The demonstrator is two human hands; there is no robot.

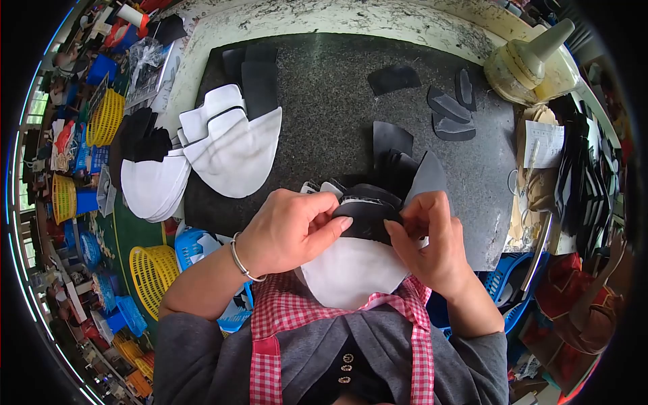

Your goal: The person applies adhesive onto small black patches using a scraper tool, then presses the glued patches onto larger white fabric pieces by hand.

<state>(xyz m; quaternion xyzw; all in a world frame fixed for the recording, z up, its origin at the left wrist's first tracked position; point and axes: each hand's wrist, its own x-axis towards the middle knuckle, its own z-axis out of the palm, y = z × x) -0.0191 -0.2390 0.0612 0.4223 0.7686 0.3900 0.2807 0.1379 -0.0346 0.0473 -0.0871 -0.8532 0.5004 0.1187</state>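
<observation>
My left hand (293,226) and my right hand (432,236) pinch the two sides of a shoe-upper piece (354,266) close to my chest. It is white and rounded at the bottom, with a black band across its top. Just beyond my fingers, dark cut pieces (393,140) lie bunched on the black work board (317,94). To the left, overlapping white upper pieces (236,152) rest on the board beside a stack of white pieces with black tops (154,185). Small dark curved pieces (453,111) and one dark four-sided piece (393,79) lie farther back.
A squat bottle with a cone-shaped spout (520,67) stands at the back right. Brown patterns with a paper sheet (543,145) and stacked black pieces (587,182) line the right side. A yellow basket (154,273) stands at lower left. Another person's arm (597,287) shows far right.
</observation>
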